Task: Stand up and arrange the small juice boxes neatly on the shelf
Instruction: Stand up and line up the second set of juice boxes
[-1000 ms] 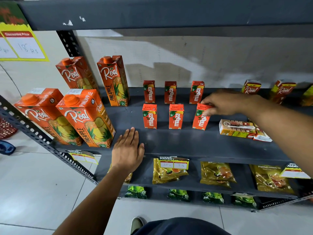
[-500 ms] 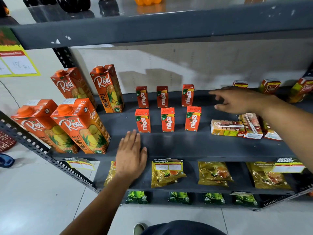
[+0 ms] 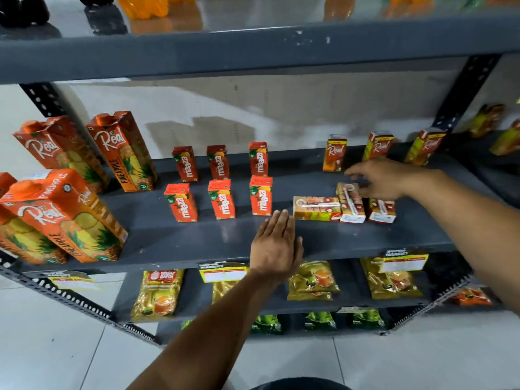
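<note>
Several small orange Maaza boxes (image 3: pixel 260 196) stand upright in two rows of three on the grey shelf (image 3: pixel 213 243). To their right three small Real boxes lie flat: one sideways (image 3: pixel 316 208), two more (image 3: pixel 350 204) beside it. Three small Real boxes (image 3: pixel 334 152) stand upright at the back right. My right hand (image 3: pixel 385 178) hovers over the lying boxes, fingers spread, holding nothing. My left hand (image 3: pixel 277 246) rests flat on the shelf's front edge, empty.
Large Real pineapple cartons (image 3: pixel 67 215) stand at the shelf's left. A shelf above (image 3: pixel 253 49) carries bottles. Yellow pouches (image 3: pixel 312 280) and price tags (image 3: pixel 402 260) fill the shelf below, green packs (image 3: pixel 320 322) the lowest. White floor tiles lie beneath.
My right hand let go of the front right Maaza box, now upright, and moved right over the lying Real boxes. My left hand slid right along the shelf edge. The view shifted right.
</note>
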Available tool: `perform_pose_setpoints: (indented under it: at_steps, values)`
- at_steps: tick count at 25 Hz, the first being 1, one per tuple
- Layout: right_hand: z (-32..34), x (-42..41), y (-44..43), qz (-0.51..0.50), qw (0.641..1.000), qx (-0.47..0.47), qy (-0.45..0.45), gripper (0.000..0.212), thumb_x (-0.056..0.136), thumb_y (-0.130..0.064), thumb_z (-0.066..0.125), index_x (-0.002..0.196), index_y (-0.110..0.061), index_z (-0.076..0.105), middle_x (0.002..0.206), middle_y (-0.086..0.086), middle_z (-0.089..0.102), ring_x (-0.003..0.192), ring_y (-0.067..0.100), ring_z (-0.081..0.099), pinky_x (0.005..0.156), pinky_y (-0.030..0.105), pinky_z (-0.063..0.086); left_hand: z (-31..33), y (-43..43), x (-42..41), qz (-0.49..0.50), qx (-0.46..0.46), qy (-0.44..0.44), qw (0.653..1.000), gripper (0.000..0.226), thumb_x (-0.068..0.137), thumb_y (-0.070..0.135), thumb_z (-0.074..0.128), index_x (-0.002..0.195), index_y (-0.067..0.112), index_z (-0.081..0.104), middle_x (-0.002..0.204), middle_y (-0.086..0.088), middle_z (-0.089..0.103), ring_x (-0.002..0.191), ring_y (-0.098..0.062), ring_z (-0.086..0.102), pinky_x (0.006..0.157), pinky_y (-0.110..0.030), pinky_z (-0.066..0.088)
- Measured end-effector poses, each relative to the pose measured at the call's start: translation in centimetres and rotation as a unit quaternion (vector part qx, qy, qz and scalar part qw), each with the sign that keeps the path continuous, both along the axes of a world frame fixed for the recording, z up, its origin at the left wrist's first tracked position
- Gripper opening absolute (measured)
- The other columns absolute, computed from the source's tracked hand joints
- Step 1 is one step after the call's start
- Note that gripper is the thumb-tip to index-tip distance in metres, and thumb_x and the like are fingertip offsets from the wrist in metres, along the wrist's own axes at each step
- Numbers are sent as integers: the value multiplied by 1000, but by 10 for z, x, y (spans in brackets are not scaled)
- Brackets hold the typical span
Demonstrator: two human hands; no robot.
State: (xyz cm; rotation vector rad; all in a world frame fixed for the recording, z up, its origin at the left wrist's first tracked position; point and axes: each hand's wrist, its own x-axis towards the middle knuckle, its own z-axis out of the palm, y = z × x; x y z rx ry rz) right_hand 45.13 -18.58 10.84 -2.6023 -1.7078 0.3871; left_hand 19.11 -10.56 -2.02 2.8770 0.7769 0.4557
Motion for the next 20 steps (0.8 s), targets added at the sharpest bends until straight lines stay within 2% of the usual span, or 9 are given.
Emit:
perform_pose_setpoints:
  at_steps: [3, 5, 7, 9, 10, 12, 14, 17, 20]
  values:
    - [-15, -5, -1, 8, 1000, 19, 6, 67, 80, -34, 72, 140, -23, 43, 142, 4, 50, 125, 25, 48, 91, 31, 38, -17, -1, 4, 44, -1, 73, 996, 67, 96, 44, 13, 146, 3, 29, 156, -14, 26, 145, -26, 18, 118, -39, 13]
    - [-30, -20, 9, 36, 999, -5, -28, 76, 77, -44, 72, 143, -25, 39, 145, 6, 46, 130, 28, 43, 96, 37, 39, -20, -1, 4, 48, 0, 77, 996, 69, 95, 45, 10, 146, 3, 28, 157, -14, 24, 145, -26, 17, 118, -38, 13]
    - [-44, -35, 18, 73, 994, -30, -78, 69, 77, -46, 70, 137, -24, 45, 137, 9, 52, 125, 29, 45, 97, 43, 40, -18, -1, 3, 42, -1, 69, 997, 69, 95, 46, 11, 146, 3, 29, 156, -15, 26, 145, -27, 19, 118, -39, 15]
    - [-50, -39, 22, 93, 991, -20, -99, 53, 76, -41, 69, 124, -25, 54, 121, 5, 62, 109, 26, 53, 91, 41, 42, -17, 0, 2, 34, 1, 59, 998, 67, 96, 45, 14, 144, 2, 32, 154, -16, 29, 144, -28, 22, 118, -39, 16]
    - [-47, -38, 23, 86, 993, -11, -82, 48, 76, -38, 69, 121, -26, 56, 116, 3, 63, 103, 25, 55, 86, 39, 42, -18, 2, 1, 32, 2, 58, 998, 66, 97, 45, 15, 144, 2, 33, 154, -16, 30, 144, -28, 22, 117, -39, 16]
    - [-34, -33, 25, 81, 997, 16, -12, 47, 76, -30, 71, 121, -26, 57, 115, 1, 61, 99, 21, 54, 82, 38, 45, -20, 3, 1, 27, -1, 60, 998, 66, 97, 45, 16, 144, 2, 34, 154, -16, 30, 143, -28, 23, 117, -39, 16]
    - [-15, -27, 28, 105, 993, 51, -1, 47, 77, -20, 72, 122, -24, 58, 117, -1, 58, 103, 18, 53, 84, 34, 45, -20, 4, 3, 25, 4, 62, 998, 66, 97, 45, 15, 144, 2, 34, 154, -16, 30, 143, -29, 23, 116, -40, 16]
    - [8, -23, 37, 176, 977, 71, -97, 45, 82, -5, 55, 124, -21, 58, 122, -1, 56, 110, 21, 54, 90, 35, 46, -22, 5, 3, 23, 0, 65, 998, 68, 96, 46, 11, 144, 3, 33, 154, -16, 30, 143, -28, 23, 116, -39, 15]
    - [4, -23, 44, 255, 949, 64, -175, 35, 92, -28, 33, 117, -23, 57, 117, 3, 57, 109, 26, 53, 87, 40, 44, -23, 6, 2, 15, 1, 64, 998, 68, 97, 47, 10, 144, 3, 32, 154, -16, 30, 143, -29, 23, 115, -39, 12]
